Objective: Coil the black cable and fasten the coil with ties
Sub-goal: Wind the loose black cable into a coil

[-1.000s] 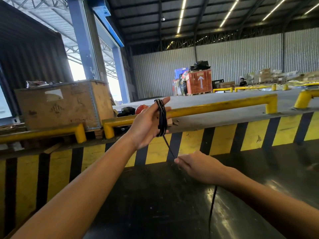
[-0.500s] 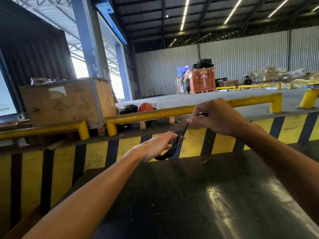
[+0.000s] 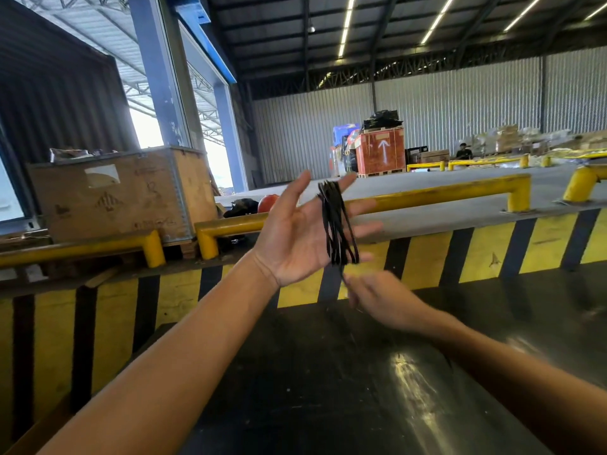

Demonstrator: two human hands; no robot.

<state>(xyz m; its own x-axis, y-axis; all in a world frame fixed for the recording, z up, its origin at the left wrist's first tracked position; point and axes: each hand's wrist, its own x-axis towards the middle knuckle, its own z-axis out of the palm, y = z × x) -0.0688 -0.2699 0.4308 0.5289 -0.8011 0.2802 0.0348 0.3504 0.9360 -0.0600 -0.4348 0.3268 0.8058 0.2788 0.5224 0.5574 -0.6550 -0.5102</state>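
My left hand (image 3: 295,234) is raised palm up with fingers spread, and several loops of the black cable (image 3: 336,224) are wound around its fingers. The coil hangs down across the fingers to about the little finger. My right hand (image 3: 381,298) is just below the coil, blurred by motion, with its fingers pinched on the cable's loose strand that runs down from the loops. No ties are in view.
Both arms are over a dark shiny table (image 3: 345,389). Behind it runs a yellow-and-black striped barrier (image 3: 486,254) with yellow rails (image 3: 427,195). A wooden crate (image 3: 121,195) stands at the left, a red crate (image 3: 381,152) and a seated person (image 3: 463,152) far back.
My left hand rose and turned palm up with the coil on its fingers. My right hand dropped from above the coil to below it, carrying the strand around.
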